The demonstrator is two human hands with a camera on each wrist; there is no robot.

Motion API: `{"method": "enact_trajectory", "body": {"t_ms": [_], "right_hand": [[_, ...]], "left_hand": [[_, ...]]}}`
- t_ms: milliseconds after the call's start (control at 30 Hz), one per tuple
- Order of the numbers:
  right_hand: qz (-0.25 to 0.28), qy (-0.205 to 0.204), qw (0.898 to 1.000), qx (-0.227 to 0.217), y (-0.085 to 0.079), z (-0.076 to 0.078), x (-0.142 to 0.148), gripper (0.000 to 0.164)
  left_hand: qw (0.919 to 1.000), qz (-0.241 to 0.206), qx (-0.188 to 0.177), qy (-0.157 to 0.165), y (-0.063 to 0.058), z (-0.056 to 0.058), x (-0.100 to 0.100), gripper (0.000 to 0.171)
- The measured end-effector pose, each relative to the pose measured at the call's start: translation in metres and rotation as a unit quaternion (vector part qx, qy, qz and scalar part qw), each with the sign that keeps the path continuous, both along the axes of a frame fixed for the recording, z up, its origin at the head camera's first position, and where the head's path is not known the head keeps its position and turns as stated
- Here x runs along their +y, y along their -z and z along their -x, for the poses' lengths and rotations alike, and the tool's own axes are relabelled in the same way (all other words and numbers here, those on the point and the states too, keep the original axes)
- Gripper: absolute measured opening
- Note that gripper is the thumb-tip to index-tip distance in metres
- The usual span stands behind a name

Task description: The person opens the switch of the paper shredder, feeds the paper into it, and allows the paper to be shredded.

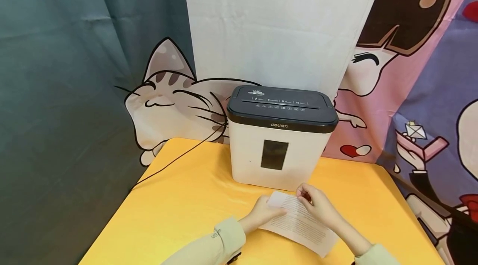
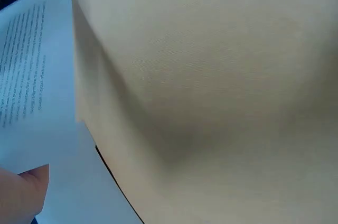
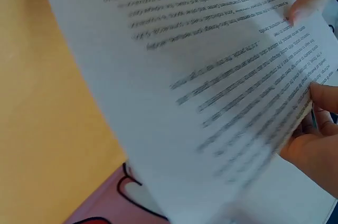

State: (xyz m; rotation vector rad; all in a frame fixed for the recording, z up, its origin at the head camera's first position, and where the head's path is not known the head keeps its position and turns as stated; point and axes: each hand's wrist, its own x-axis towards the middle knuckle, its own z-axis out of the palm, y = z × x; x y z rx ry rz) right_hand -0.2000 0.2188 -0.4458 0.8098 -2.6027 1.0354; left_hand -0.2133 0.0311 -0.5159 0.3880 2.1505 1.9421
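A sheet of printed paper (image 1: 298, 223) is held above the yellow table, in front of a white paper shredder (image 1: 246, 157) with a dark top. My left hand (image 1: 264, 212) grips the sheet's left side, thumb on the printed face. At the sheet's upper edge, my right hand (image 1: 315, 204) pinches the paper between thumb and curled fingers. In the right wrist view the sheet (image 3: 211, 76) looks bent and slightly blurred, with both hands at its right side. The left wrist view shows part of the printed paper (image 2: 31, 76) and the left thumb (image 2: 26, 195).
The shredder's feed slot (image 1: 280, 104) runs along its dark lid, facing up. A black cable (image 1: 175, 159) crosses the yellow table (image 1: 168, 198) to its left edge. Cartoon-printed curtains (image 1: 269, 28) hang behind and beside the table.
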Motion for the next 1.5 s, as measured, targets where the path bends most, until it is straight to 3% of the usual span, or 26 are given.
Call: {"method": "enact_trajectory", "body": {"t_ms": [167, 333, 533, 667, 800, 967, 1100, 1233, 1500], "right_hand": [[-0.001, 0.004, 1.000, 0.027, 0.000, -0.001, -0.008, 0.018], [-0.005, 0.033, 0.998, 0.047, -0.002, -0.001, -0.010, 0.025], [-0.027, 0.059, 0.996, 0.062, -0.002, 0.000, -0.005, 0.020], [-0.037, 0.080, 0.993, 0.077, -0.003, 0.002, 0.004, 0.017], [-0.007, 0.091, 0.993, 0.074, -0.001, 0.006, 0.013, 0.017], [0.123, 0.033, 0.992, 0.001, 0.005, 0.008, 0.019, 0.014], [0.210, -0.022, 0.973, -0.099, 0.007, 0.007, 0.018, 0.018], [0.227, -0.019, 0.962, -0.152, 0.004, 0.003, 0.014, 0.026], [0.217, 0.012, 0.966, -0.138, 0.000, -0.005, 0.014, 0.022]], "left_hand": [[0.9993, -0.004, -0.018, -0.031, 0.000, -0.002, -0.008, 0.019], [0.9985, -0.029, -0.027, -0.038, -0.003, 0.002, -0.019, 0.020], [0.9974, -0.050, -0.018, -0.049, -0.010, 0.007, -0.038, 0.024], [0.9971, -0.039, -0.016, -0.064, -0.016, 0.011, -0.054, 0.026], [0.9961, -0.026, -0.015, -0.082, -0.022, 0.014, -0.069, 0.028], [0.9967, -0.040, -0.020, -0.068, -0.029, 0.015, -0.081, 0.031], [0.9965, -0.065, -0.027, -0.045, -0.033, 0.016, -0.085, 0.033], [0.9967, -0.074, -0.014, -0.030, -0.037, 0.016, -0.086, 0.034], [0.9985, -0.051, 0.020, 0.001, -0.045, 0.012, -0.096, 0.028]]}}
